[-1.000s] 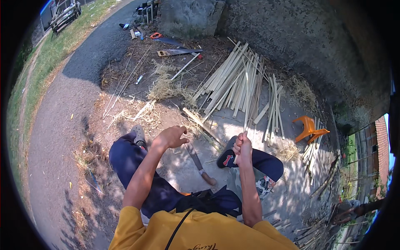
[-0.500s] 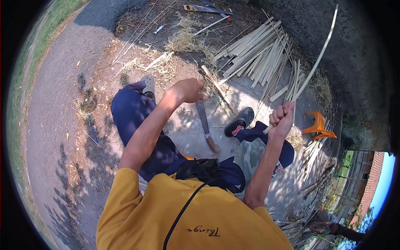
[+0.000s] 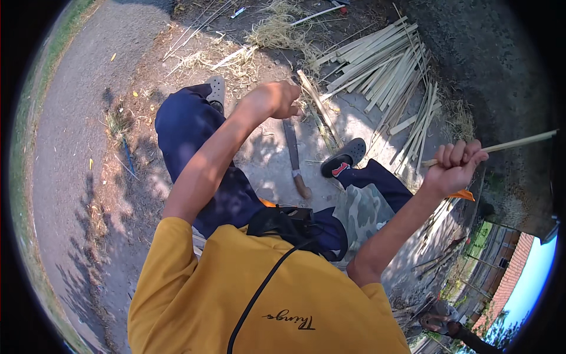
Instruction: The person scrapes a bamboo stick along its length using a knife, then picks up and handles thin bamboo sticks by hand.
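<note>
My right hand point(image 3: 457, 164), raised out to the right, is closed round a long pale bamboo strip point(image 3: 522, 141). The strip points to the right, with a short end showing on the other side of the fist. Out in front, my left hand point(image 3: 274, 99) has its fingers curled in; whatever they hold, if anything, is hidden. Just below that hand lies a machete point(image 3: 292, 147) on the ground, its dark blade tip near the fingers and its wooden handle point(image 3: 303, 187) toward me. A split piece of bamboo point(image 3: 318, 109) rests to the right of the blade.
A fanned pile of bamboo strips point(image 3: 377, 68) lies ahead to the right. Curly shavings point(image 3: 277, 30) are heaped at the far side. My shoes point(image 3: 348, 157) stand on the ground either side of the machete. Part of an orange plastic object point(image 3: 463, 194) shows below my right hand.
My right hand has moved outward to the right, and the bamboo strip has swung from steeply upright to nearly level. My left hand has shifted slightly right and nearer.
</note>
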